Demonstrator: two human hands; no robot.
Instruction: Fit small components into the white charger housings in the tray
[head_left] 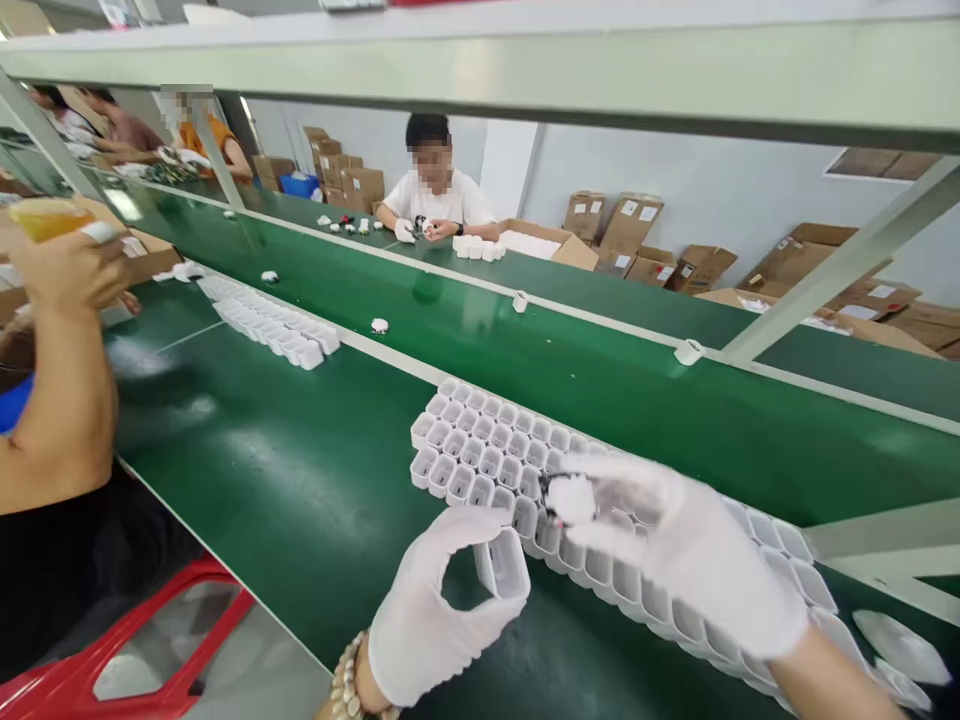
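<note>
Both my hands wear white gloves. My left hand (439, 610) pinches a small white open-topped plastic case (504, 563) between thumb and fingers, just in front of the block of cases. My right hand (675, 545) holds a small white part with a dark bit on it (570, 497), close above the case. A large block of several identical white cases (480, 450) stands packed together on the green belt (300, 480) under and behind my hands.
A second block of white cases (270, 325) lies farther left on the belt. A person's bare arm (64, 390) at the left holds a yellow cup. Across the belt a seated person in white handles small parts. Cardboard boxes (810, 260) line the wall. A red stool (127, 650) stands lower left.
</note>
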